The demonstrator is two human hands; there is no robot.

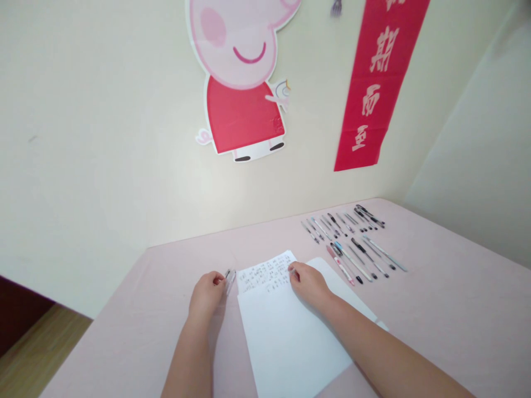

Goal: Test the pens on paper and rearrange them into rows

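My left hand (207, 293) is closed at the left edge of the papers, its thumb and fingertips on a short clear plastic piece with dark parts (229, 280). Whether that piece is a pen or a part of one cannot be made out. Over the sheet with handwriting (265, 275), my right hand (309, 282) pinches something small and pale, mostly hidden by the fingers. A blank white sheet (290, 337) lies nearer to me, below the written lines. More white paper (352, 298) shows under my right forearm.
Several pens (359, 260) lie in a row to the right of the papers. Behind them is another row of pens and slim parts (332, 225). The pink table (157, 298) meets a wall with a cartoon pig cutout (244, 116) and a red banner (373, 83).
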